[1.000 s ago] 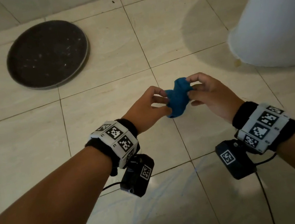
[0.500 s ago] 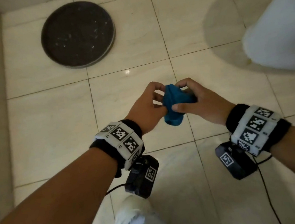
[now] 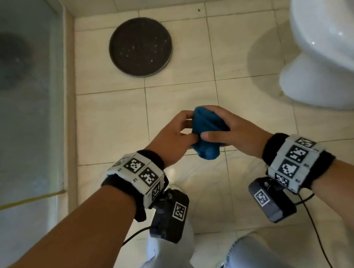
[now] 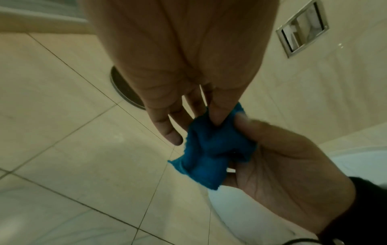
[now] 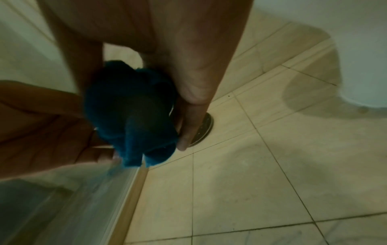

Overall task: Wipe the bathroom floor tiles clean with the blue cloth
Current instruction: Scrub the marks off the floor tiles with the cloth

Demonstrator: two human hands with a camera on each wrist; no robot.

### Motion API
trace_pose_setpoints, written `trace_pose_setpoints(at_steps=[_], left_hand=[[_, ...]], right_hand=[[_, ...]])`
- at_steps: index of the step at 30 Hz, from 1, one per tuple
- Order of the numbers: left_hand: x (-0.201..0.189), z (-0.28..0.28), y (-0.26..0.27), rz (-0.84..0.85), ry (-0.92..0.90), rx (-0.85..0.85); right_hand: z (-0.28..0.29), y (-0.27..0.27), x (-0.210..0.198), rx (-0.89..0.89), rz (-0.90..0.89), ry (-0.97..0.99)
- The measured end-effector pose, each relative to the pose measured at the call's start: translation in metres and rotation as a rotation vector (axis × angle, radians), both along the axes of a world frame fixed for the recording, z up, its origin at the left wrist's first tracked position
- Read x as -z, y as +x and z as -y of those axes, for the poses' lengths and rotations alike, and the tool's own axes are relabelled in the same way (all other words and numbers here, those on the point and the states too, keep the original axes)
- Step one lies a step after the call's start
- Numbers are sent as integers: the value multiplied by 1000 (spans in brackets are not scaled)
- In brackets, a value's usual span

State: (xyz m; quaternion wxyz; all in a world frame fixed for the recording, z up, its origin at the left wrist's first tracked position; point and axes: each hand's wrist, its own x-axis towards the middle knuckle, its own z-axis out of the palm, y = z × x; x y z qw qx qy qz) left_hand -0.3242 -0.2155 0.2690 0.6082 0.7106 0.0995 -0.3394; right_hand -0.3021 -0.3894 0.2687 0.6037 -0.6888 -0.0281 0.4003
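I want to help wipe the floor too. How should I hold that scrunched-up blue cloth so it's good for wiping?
Probably grab the blue cloth over its bunched top, coming from above, as the right hand does. The left hand only pinches one side. A loose fold hangs out underneath, so that lower part stays free to press on the floor tiles.

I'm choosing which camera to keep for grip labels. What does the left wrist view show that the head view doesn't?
Only the left wrist view shows the metal wall fixture and the right hand's palm side cupping the blue cloth. Only the head view shows the toilet bowl, the glass partition, both wristbands and the legs. Both show the cloth gripped by both hands above the floor tiles, the left hand and the round dark floor cover.
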Motion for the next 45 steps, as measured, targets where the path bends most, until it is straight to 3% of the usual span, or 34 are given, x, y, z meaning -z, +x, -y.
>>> trace_pose_setpoints(at_steps=[4, 8, 12, 16, 19, 25, 31, 38, 43, 45], left_hand=[[-31, -34, -35, 57, 254, -82], [-33, -94, -78, 17, 685, 96], [-16, -156, -121, -53, 865, 177], [11, -207, -163, -62, 869, 210], [27, -234, -198, -61, 844, 257], [77, -269, -242, -66, 819, 292], [175, -267, -249, -25, 819, 264], [285, -276, -242, 46, 893, 243], [323, -289, -232, 104, 969, 172], [331, -290, -231, 111, 983, 202]], right_hand=[[-26, -15, -24, -27, 174, -226], [-50, -34, -38, -126, 334, -508], [-82, -58, -27, -216, 340, -578], [-129, -95, 8, -355, 395, -717], [-161, -127, 34, -370, 325, -759], [-215, -170, 95, -400, 277, -636], [-249, -176, 192, -574, 331, -506], [-286, -144, 293, -348, 727, -571], [-299, -159, 339, -705, 893, -637], [-299, -157, 341, -641, 909, -608]])
